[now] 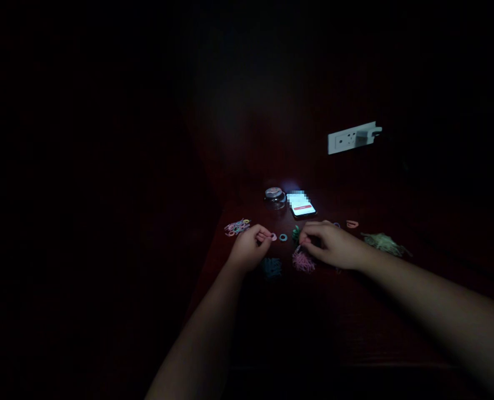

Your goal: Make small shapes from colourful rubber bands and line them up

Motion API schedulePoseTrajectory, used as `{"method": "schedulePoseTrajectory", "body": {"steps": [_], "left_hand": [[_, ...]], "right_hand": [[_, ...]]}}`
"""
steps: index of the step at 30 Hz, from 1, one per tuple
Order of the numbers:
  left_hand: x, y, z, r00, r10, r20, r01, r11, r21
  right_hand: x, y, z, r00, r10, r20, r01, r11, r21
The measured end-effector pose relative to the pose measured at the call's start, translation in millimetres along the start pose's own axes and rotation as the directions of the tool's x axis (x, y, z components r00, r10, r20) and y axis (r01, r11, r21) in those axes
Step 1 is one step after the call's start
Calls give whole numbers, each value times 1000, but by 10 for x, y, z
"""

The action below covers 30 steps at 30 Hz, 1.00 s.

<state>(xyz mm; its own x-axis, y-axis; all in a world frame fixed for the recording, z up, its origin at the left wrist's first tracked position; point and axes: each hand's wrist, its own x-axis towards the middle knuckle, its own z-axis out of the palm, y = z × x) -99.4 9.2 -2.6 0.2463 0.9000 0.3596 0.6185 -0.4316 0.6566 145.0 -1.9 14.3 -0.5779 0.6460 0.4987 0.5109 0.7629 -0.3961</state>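
Observation:
My left hand [252, 248] is closed in a pinch, its fingertips on a small pink hair tie [274, 237]. Just right of that lies a teal hair tie [283, 238] on the dark table. My right hand [330, 243] has thumb and fingers pressed together over a pile of pink hair ties [303, 261]; a small pale bit shows at its fingertips, too small to name. Green hair ties [295, 232] lie beside the right fingertips, partly hidden. A dark blue-green pile [272, 268] sits nearer me, between the hands.
A mixed pastel pile [237, 227] lies at the table's left edge. Behind stand a clear lidded jar [275, 198] and a lit phone [303, 209]. To the right are an orange hair tie [352, 224] and a pale yellow-green pile [382, 244]. A wall socket [350, 139] holds a plug.

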Motion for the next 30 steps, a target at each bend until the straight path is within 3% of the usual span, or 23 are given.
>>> {"method": "schedulePoseTrajectory", "body": {"steps": [4,6,8,17,23,30], "left_hand": [[-1,-222,-150,967,-246,-72,255,891,375],[-3,-260,-184,926,-368,-88,368,825,428],[0,-262,-190,904,-417,-92,412,795,444],[-2,-290,-156,910,-405,-85,393,781,486],[-10,-329,-132,929,-369,-30,334,801,497],[-2,-350,-142,946,-312,-88,319,845,430]], "right_hand": [[1,28,-13,999,3,48,-3,1000,3],[-1,37,-7,998,5,65,-7,1000,21],[-4,46,1,997,2,73,-4,1000,29],[-17,37,0,990,-33,140,39,998,-41],[-7,0,-19,998,4,60,0,998,-59],[6,20,-11,999,12,-36,-13,1000,-22]]}}
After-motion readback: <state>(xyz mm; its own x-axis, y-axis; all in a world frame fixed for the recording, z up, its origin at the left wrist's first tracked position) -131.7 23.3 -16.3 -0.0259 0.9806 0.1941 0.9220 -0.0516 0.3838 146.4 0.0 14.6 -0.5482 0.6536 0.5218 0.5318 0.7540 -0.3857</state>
